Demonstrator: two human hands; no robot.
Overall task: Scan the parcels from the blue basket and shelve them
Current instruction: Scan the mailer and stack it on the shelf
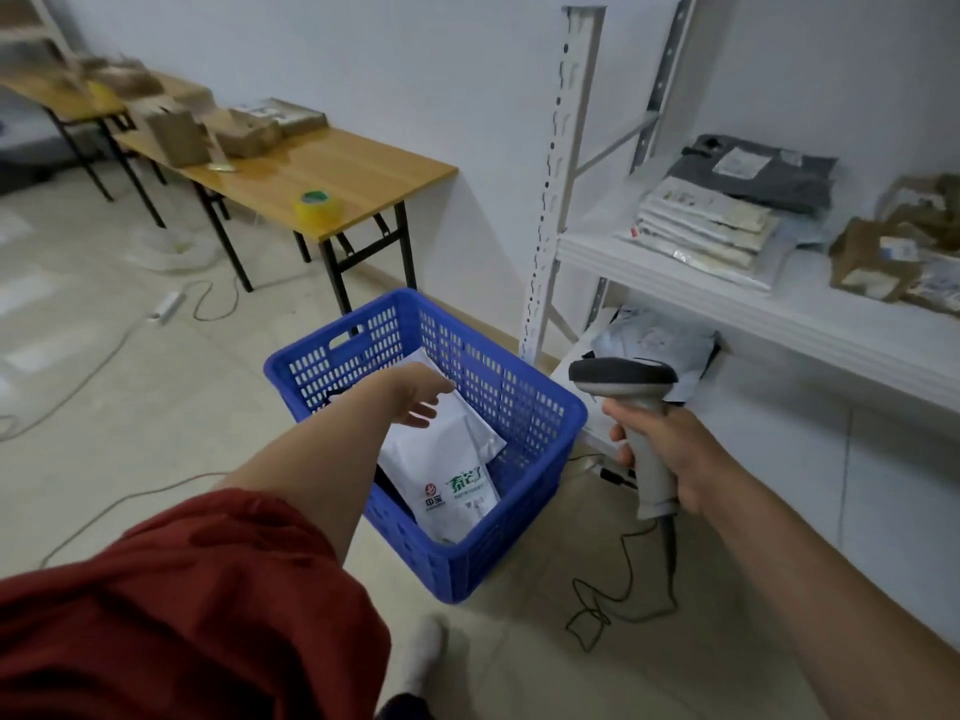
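Head view: a person stands over a blue basket [519,387] on the tiled floor, just left of a white shelf [727,298].
Left hand [418,402]: reaches down into the basket, fingers loose and fairly straight over the upper end of a white parcel [452,459]; it clasps nothing.
Parcel: the white parcel leans inside the basket, its end printed in red and green toward the near wall.
Right hand [662,454]: wrapped round the handle of a grey scanner [623,379], held up just right of the basket.
Cable [625,558]: black, trailing from the scanner down to the floor in loops.
Shelf load: stacked flat white packets [701,226], a grey bag [753,174] behind them, brown cardboard parcels [893,252] to the right; a pale bag [654,345] lies on the level below.
Counter [322,168]: wooden, along the far wall, with a yellow tape roll [318,207] near its front edge and cardboard boxes [208,129] further along.
Sleeve [182,615]: red, on the left arm.
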